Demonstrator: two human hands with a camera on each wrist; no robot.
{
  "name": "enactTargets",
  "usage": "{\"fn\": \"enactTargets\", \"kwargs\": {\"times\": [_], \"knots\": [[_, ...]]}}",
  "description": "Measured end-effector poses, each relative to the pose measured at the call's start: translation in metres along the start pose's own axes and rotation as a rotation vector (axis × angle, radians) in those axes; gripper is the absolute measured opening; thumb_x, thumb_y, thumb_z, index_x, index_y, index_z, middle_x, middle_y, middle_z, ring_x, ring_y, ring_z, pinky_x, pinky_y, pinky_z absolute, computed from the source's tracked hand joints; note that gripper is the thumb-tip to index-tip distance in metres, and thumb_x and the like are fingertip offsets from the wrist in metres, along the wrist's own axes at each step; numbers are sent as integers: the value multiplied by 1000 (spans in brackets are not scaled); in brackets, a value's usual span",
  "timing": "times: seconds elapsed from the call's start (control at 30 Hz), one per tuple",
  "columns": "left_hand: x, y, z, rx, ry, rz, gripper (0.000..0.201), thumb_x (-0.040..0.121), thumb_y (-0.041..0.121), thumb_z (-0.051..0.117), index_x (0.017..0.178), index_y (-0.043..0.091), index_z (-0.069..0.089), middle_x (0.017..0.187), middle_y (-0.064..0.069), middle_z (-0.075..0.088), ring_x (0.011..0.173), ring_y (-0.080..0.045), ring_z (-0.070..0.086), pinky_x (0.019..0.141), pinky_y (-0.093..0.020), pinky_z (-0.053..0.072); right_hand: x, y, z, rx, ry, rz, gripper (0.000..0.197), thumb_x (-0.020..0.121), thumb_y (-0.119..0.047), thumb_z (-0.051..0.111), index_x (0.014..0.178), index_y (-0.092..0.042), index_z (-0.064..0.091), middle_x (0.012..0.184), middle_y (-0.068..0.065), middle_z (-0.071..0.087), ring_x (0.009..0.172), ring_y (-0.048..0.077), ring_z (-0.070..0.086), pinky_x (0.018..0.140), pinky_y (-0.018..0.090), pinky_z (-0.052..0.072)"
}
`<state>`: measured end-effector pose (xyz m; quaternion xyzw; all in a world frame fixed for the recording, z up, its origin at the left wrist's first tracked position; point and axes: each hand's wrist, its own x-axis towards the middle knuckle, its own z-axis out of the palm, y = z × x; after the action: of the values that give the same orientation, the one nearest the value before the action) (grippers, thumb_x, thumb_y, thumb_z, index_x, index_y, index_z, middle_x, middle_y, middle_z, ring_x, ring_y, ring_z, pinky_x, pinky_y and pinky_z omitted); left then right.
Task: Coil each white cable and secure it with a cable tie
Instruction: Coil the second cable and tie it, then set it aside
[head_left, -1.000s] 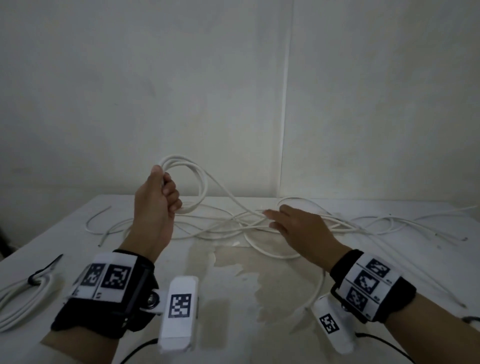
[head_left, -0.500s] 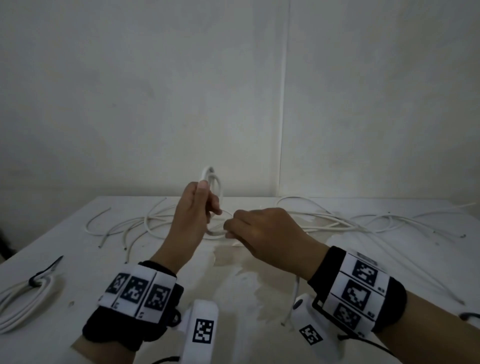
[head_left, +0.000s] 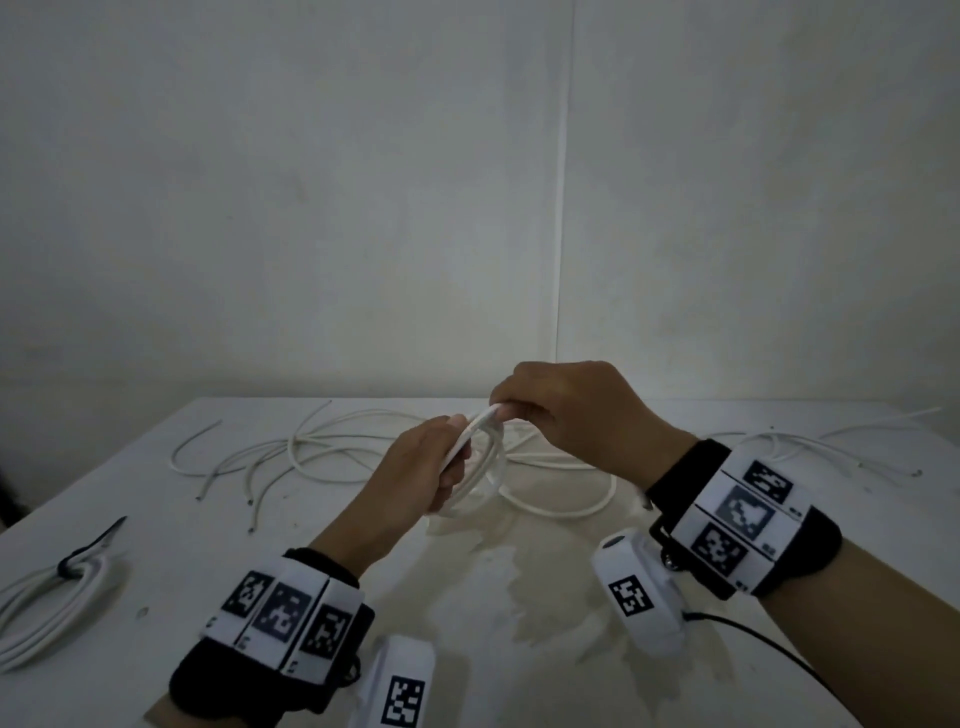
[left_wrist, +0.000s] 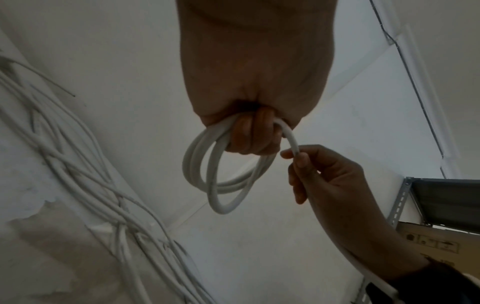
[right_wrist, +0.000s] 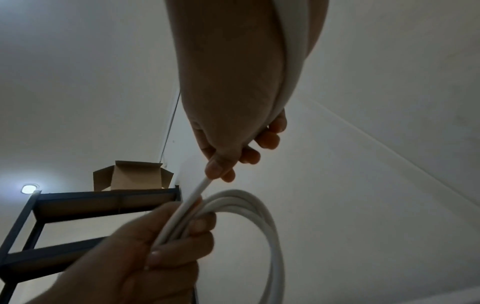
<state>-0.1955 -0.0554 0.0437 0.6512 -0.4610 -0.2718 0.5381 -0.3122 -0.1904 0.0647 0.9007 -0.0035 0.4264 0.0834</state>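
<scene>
Far left of the left hand, a tied coil (head_left: 47, 618) lies on the surface (head_left: 156, 545), bound by a black tie (head_left: 85, 553). Loose cables (head_left: 291, 457) spread across the surface beyond both hands, several cut ends pointing toward the near edge.

Left hand (head_left: 415, 478), raised above the surface: fingers (left_wrist: 249, 131) curled tight round a small coil (head_left: 480, 467) of white cable. About three loops hang below the fist in the left wrist view (left_wrist: 221, 179). Thumb lies along the gathered strands in the right wrist view (right_wrist: 179, 242).

Right hand (head_left: 576, 410), just right of the left and slightly higher, nearly touching it. Thumb and forefinger pinch the same cable (right_wrist: 200, 189) just where it leaves the left fist; remaining fingers loosely curled. From the pinch the cable runs back along the palm and wrist (right_wrist: 293, 51).

Below and right of the right hand, one loop of cable (head_left: 571, 509) trails on the surface. More loose strands (head_left: 831, 441) lie on the far right. A metal shelf (right_wrist: 91, 203) with a cardboard box (right_wrist: 132, 174) shows behind the hands in the right wrist view.
</scene>
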Motion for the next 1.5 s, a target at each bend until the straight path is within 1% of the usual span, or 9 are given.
{"fn": "enactTargets", "kwargs": {"times": [0.17,0.4,0.57,0.67,0.87,1.1,1.2,1.3,1.5], "knots": [[-5,11,0,-24,-77,-32,42,96,41,33,67,12,45,47,6,28,41,-8,18,40,-19,16,-5,6,0,-63,15,-15,30,86,-32,43,75,-19,68,62,-5,62,44,17,56,38,16,30],[-6,9,-4,80,-29,-61,41,95,37,41,59,18,36,45,9,29,40,-7,19,39,-18,17,-15,8,-2,-195,33,-99,35,92,-35,40,96,-14,68,72,2,60,51,16,53,41,20,34],[2,2,-20,-22,146,-130,42,95,38,42,59,17,40,41,10,31,35,-6,22,37,-15,18,-25,17,-18,296,-23,426,35,90,-40,39,103,-16,61,88,-10,56,74,7,53,68,24,41],[3,1,-21,-93,146,-158,41,96,37,40,60,16,40,41,11,30,34,-5,21,35,-14,18,-30,17,-19,374,-26,541,29,92,-36,46,110,-17,57,95,-10,56,82,15,58,75,31,45],[7,-1,-15,-27,191,-210,43,95,40,40,58,17,41,38,11,30,33,-6,22,36,-16,18,-24,2,-18,-188,431,185,43,85,-25,56,123,-12,42,132,9,43,122,24,41,97,33,31],[-4,15,-5,-34,18,-162,41,96,39,38,62,16,41,44,9,28,36,-6,19,35,-16,17,-28,-10,7,-355,145,-138,28,94,-18,46,119,-19,58,130,0,57,129,25,41,104,44,27],[-11,21,0,-11,-62,-126,39,96,39,37,65,15,40,45,9,25,39,-7,17,37,-18,16,-26,-8,12,-327,123,-119,27,97,-21,39,117,-20,57,120,-2,64,125,22,45,106,45,23],[-15,23,0,-67,-84,-108,41,97,37,35,64,14,42,44,8,24,39,-7,15,38,-17,14,-20,-11,9,-143,118,-72,24,96,-21,38,99,-15,60,87,4,66,95,16,53,103,40,29],[-14,24,5,-219,34,-80,47,97,35,36,57,12,44,41,7,26,35,-6,19,37,-15,16,-14,-31,-9,671,-93,445,34,93,-30,36,92,-8,61,81,-4,55,72,1,48,68,11,37]]}}
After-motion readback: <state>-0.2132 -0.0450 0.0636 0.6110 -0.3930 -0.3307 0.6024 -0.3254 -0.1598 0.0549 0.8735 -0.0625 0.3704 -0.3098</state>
